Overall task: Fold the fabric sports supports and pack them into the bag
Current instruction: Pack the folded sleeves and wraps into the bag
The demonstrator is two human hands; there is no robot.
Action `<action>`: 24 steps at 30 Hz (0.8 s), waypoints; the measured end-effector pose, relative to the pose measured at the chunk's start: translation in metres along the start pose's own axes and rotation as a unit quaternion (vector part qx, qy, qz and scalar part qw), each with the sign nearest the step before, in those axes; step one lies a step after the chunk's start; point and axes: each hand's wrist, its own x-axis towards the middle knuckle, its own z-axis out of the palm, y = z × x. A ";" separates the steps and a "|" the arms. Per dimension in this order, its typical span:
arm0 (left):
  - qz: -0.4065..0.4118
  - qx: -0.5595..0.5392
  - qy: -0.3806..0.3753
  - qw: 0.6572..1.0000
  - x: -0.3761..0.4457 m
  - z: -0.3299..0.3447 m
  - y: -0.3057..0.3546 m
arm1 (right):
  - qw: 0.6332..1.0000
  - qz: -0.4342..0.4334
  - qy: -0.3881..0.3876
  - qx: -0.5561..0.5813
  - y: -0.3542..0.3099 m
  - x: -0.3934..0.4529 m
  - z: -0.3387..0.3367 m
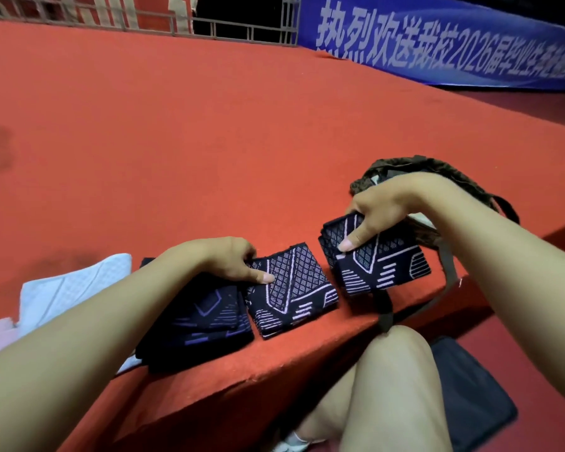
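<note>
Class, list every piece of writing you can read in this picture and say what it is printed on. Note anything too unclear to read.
"热烈欢送我校2026届毕业生" in white characters on the blue banner hanging at the top right; the characters after that run toward the edge of the frame and blur, so they cannot be read.
The folded supports carry only woven line and grid patterns, no words.
The bag shows no readable label.
</note>
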 end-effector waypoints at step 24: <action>0.027 -0.182 0.040 0.982 -0.010 -0.012 -0.001 | 0.980 -0.101 0.117 0.127 -0.037 0.097 0.077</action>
